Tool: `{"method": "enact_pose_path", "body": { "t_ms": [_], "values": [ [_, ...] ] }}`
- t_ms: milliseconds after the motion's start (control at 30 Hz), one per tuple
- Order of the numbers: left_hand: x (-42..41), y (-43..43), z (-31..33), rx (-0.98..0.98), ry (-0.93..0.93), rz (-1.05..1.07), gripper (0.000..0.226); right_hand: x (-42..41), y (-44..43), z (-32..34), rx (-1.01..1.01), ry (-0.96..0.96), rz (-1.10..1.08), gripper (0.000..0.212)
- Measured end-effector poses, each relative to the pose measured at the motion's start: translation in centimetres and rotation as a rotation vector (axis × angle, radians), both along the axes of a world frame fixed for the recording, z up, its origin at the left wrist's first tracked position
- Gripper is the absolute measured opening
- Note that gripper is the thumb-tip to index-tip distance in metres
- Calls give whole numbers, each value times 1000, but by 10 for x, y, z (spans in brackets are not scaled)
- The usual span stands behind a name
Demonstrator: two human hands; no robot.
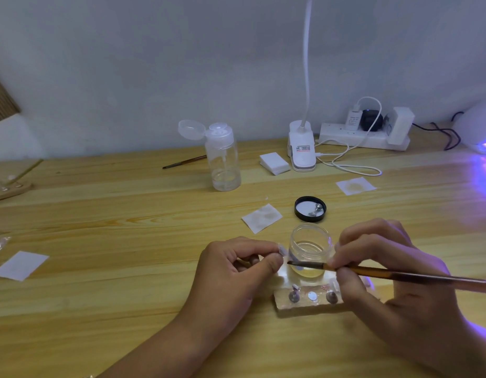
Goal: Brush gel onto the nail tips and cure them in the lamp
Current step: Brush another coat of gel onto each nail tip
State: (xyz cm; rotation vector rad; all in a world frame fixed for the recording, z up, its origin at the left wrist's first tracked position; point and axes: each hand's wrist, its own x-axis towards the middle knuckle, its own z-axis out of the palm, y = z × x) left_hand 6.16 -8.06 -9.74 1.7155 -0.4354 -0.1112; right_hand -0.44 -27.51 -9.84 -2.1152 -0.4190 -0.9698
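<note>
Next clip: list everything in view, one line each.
jar: 1, clear, open, front centre
lid: 1, black, behind jar
held brush: 1, brown, tip before jar
bottle: 1, clear, back centre
spare brush: 1, brown, behind bottle
wipes: 3, white, scattered
clip lamp: 1, white, back
pad stack: 1, white, beside clip lamp
power strip: 1, white, back right
curing lamp: 1, white, purple glow, right edge
holder: 1, pale, before jar
nail tip: 1, clear, left of jar
table: 1, wood
left hand: pinches nail tip
right hand: grips held brush
</note>
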Motion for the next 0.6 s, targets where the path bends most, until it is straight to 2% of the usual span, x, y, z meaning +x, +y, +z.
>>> {"method": "enact_pose_path", "body": {
  "t_ms": [200, 400, 600],
  "values": [
    [0, 0, -1, 8, 2, 7, 15, 3, 2, -2, 16, -11, -34, 11],
    [0, 1, -2, -11, 0, -12, 19, 0, -1, -2, 40, -2, 57, 8],
    [0, 0, -2, -21, 1, -9, 16, 3, 0, -3, 73, 23, 4, 10]
  ]
}}
